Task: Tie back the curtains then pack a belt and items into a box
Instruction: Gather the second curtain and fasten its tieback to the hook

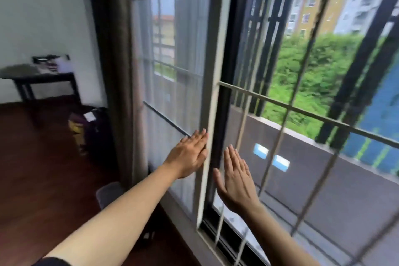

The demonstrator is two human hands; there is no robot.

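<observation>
Both flat hands: left hand (187,155) touching window frame (212,84), right hand (236,178) free.

Two bare forearms in view, no watch, no bracelets, no rings visible. Left hand (187,154) and right hand (237,181): no gloves, nails short and unpainted as far as the blur lets me tell. Only clothing showing: edge of a dark sleeve (56,262) on the upper left arm.

Beside the left hand (187,157), a painted metal window frame (212,84) looks matt; dull brown cloth curtain (117,49) hangs left, above glossy dark wood floor (43,157).
</observation>
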